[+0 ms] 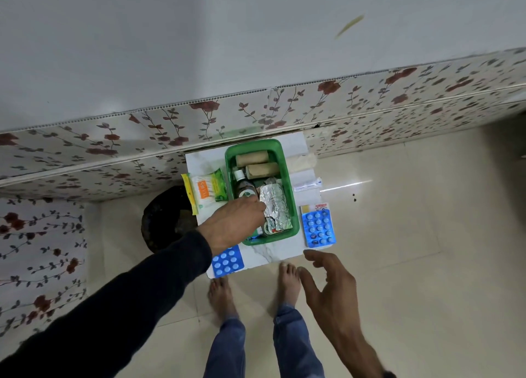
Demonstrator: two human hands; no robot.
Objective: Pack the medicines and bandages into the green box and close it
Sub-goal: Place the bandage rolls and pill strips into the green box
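Observation:
The open green box (pixel 287 161) stands on a small white marble-look table (pixel 273 253). Inside lie two tan bandage rolls (pixel 252 159), a dark bottle (pixel 244 188) and a silver foil strip (pixel 276 209). My left hand (pixel 234 222) reaches over the box's left rim, its fingertips at the foil strip and the bottle; whether it grips anything is hidden. My right hand (pixel 331 289) hovers open, fingers spread, just below a blue tablet blister (pixel 319 228) to the right of the box. Another blue blister (pixel 227 261) lies at the table's front left corner.
Left of the box lie a cotton-bud pack (pixel 203 192) and a green sachet (pixel 220 186). A white tube (pixel 307 185) and a clear lid (pixel 301 161) sit to the right. A dark round bin (pixel 166 221) stands on the floor at left. My bare feet (pixel 289 281) touch the table's front edge.

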